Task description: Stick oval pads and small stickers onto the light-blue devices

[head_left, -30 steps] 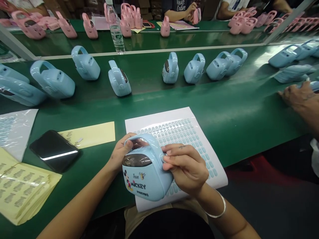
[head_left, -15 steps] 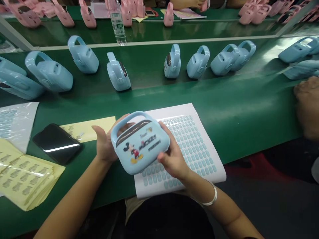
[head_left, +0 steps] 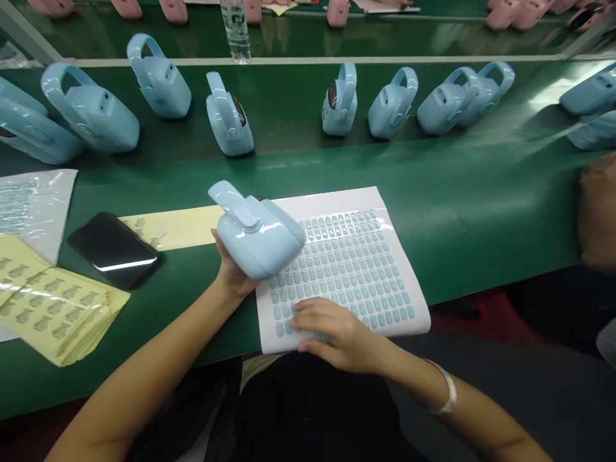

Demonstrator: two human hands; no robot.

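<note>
My left hand (head_left: pixel 233 273) is closed around a light blue plastic device with a carry handle (head_left: pixel 260 237), holding it above the table with its side turned up. Its printed front is out of sight from here. Under and to the right of it lies a white sheet of small oval light blue stickers (head_left: pixel 344 256). Over the sheet's lower left rows is my right hand (head_left: pixel 332 333), its fingers stretched out and its thumb apart. The fingertips are at the stickers; whether one is between them I cannot make out.
Several like blue devices (head_left: pixel 231 122) stand along the green table (head_left: pixel 481 212). At left are a black phone (head_left: pixel 115 250), yellow label sheets (head_left: pixel 58 301), a yellow strip (head_left: pixel 187 229) and a plastic bag (head_left: pixel 38 205). A water bottle (head_left: pixel 235 32) stands behind. Another person's hand (head_left: pixel 599 212) is at right.
The device has turned from its printed front to its side and is now in my left hand alone. My right hand has let go and moved down to the sticker sheet.
</note>
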